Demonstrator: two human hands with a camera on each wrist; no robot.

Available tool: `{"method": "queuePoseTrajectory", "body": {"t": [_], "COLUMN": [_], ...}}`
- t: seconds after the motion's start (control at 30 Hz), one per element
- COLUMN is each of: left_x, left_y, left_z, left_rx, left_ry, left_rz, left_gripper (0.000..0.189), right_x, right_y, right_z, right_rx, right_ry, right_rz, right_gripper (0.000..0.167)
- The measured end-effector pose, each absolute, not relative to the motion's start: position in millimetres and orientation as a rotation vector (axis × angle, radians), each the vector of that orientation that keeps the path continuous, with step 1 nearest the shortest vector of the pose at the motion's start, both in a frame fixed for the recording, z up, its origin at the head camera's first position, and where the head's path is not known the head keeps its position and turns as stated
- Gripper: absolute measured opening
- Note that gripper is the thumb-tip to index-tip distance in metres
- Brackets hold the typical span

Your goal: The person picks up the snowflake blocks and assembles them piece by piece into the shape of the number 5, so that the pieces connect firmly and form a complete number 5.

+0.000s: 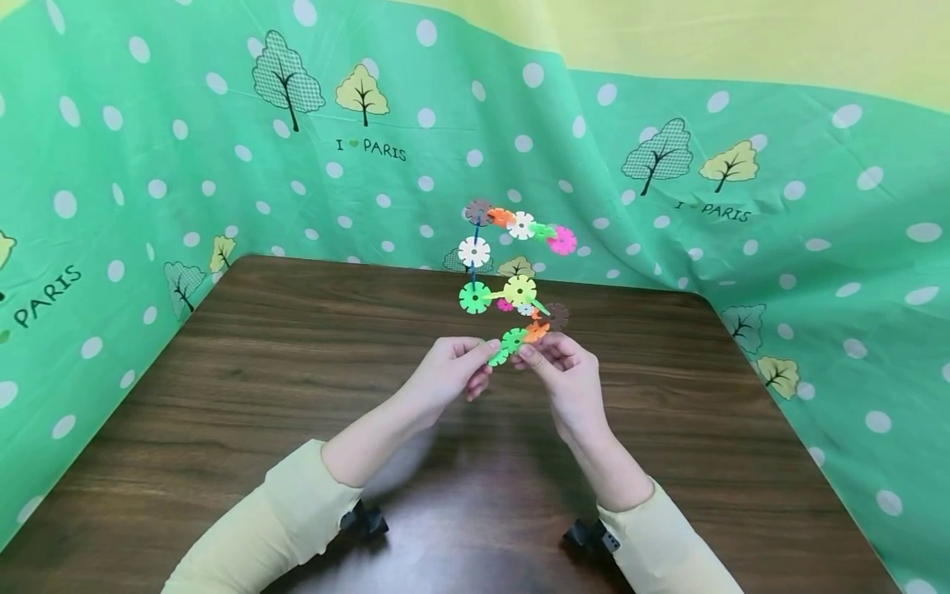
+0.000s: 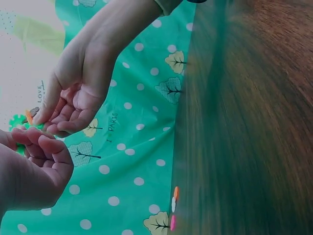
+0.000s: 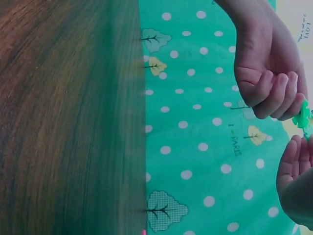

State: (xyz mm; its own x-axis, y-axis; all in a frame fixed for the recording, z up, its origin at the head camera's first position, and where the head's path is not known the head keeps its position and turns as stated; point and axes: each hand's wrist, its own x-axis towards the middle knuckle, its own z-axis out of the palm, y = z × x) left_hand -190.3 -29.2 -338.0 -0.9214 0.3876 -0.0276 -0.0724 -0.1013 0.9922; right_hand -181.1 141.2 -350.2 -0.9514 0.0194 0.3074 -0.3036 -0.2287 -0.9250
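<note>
A chain of flower-shaped plastic discs in green, orange, brown, yellow, blue, white and pink is held up over the table. My left hand (image 1: 449, 369) pinches the lowest green disc (image 1: 497, 357) between thumb and fingers. Close beside it, my right hand (image 1: 573, 379) pinches the chain by the neighbouring green disc (image 1: 514, 339), below an orange disc (image 1: 536, 332). From there the chain bends up through a yellow disc (image 1: 519, 289) and a white disc (image 1: 473, 252) to a pink disc (image 1: 562, 240) at its far end. Fingers partly hide the held discs in both wrist views.
Behind the chain, small pink (image 1: 505, 304) and white (image 1: 525, 309) discs lie near the back of the dark wooden table (image 1: 297, 355). A green dotted curtain (image 1: 416, 190) surrounds its back and sides. Black devices (image 1: 364, 521) sit at both wrists.
</note>
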Motion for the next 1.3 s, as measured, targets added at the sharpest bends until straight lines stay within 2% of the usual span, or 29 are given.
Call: {"method": "queuePoseTrajectory", "body": {"t": [0.53,0.77,1.3], "left_x": [-188.3,-189.0,-186.6], "left_y": [-24.0,-21.4,-10.5], "left_z": [-337.9,-338.4,-350.5], "left_rx": [0.289,0.258,0.24], "left_ry": [1.788,1.807,1.657], "left_rz": [2.14,2.16,2.287], "left_gripper": [0.046,0.044,0.038], "right_x": [-175.4,-174.4,-175.8], "right_y": [136.9,135.3,134.0], "right_z": [-350.0,-350.9,-356.4], "right_rx": [0.287,0.282,0.243], "right_ry": [-1.9,-1.916,-1.947], "right_rz": [2.273,2.267,2.207], "right_gripper": [0.015,0.017,0.012]}}
